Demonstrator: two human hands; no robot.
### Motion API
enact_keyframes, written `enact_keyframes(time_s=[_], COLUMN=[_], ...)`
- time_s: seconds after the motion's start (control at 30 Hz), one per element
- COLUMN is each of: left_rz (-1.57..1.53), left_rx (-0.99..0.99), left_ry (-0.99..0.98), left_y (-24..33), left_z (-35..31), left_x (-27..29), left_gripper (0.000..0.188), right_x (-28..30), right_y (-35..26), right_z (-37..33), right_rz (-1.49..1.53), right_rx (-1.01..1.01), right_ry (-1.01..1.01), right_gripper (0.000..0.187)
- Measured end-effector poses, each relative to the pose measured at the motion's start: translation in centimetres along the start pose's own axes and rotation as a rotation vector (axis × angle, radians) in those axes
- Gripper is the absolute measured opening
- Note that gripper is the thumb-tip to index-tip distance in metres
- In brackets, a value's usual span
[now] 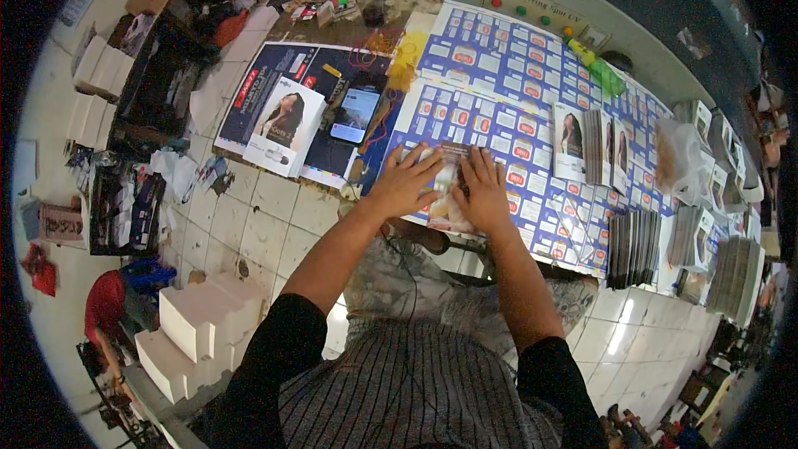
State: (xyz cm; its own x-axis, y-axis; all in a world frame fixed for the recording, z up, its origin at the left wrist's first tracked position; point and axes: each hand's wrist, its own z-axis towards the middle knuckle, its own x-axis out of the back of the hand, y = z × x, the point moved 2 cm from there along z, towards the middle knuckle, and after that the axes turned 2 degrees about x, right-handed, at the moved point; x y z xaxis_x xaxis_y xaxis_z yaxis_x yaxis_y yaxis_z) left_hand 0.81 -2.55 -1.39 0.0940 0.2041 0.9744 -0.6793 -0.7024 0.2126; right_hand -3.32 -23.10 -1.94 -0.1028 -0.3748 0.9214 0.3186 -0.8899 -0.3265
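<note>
Both of my hands lie on a folded printed sheet [447,208] with a brownish picture, at the near edge of the table. My left hand [407,183] presses flat on its left side with the fingers stretched out. Across from it, my right hand [484,191] rests palm down on the right side, fingers extended. Between the hands part of the sheet shows; the rest is hidden under them. Beneath it spreads a large blue and white printed sheet [499,120] with repeated red labels. A phone [356,115] with a lit screen lies left of my left hand.
Left of the phone sits a stack of white leaflets [287,129]. More leaflets [570,145] stand right of my hands, beside a dark upright stack [633,249] and a clear plastic bag [682,162]. A green bottle [607,77] lies behind. A person [108,303] in red is at lower left, near white paper stacks [204,312].
</note>
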Motion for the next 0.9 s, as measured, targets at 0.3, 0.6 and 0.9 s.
enact_keyframes(time_s=[0.3, 0.6, 0.9], left_rz=[-0.095, -0.062, -0.087], left_rx=[-0.030, -0.007, -0.019], left_ry=[-0.079, -0.117, -0.094], left_y=[-0.4, 0.0, 0.1], left_z=[0.0, 0.1, 0.2], left_x=[1.1, 1.4, 1.3], left_gripper=[0.094, 0.102, 0.101], right_x=[0.2, 0.3, 0.5], right_y=[0.1, 0.2, 0.0], right_z=[0.2, 0.2, 0.2], right_rz=[0.019, 0.020, 0.032], right_rx=[0.003, -0.008, -0.012], right_ry=[-0.002, -0.050, -0.015], right_gripper=[0.058, 0.060, 0.058])
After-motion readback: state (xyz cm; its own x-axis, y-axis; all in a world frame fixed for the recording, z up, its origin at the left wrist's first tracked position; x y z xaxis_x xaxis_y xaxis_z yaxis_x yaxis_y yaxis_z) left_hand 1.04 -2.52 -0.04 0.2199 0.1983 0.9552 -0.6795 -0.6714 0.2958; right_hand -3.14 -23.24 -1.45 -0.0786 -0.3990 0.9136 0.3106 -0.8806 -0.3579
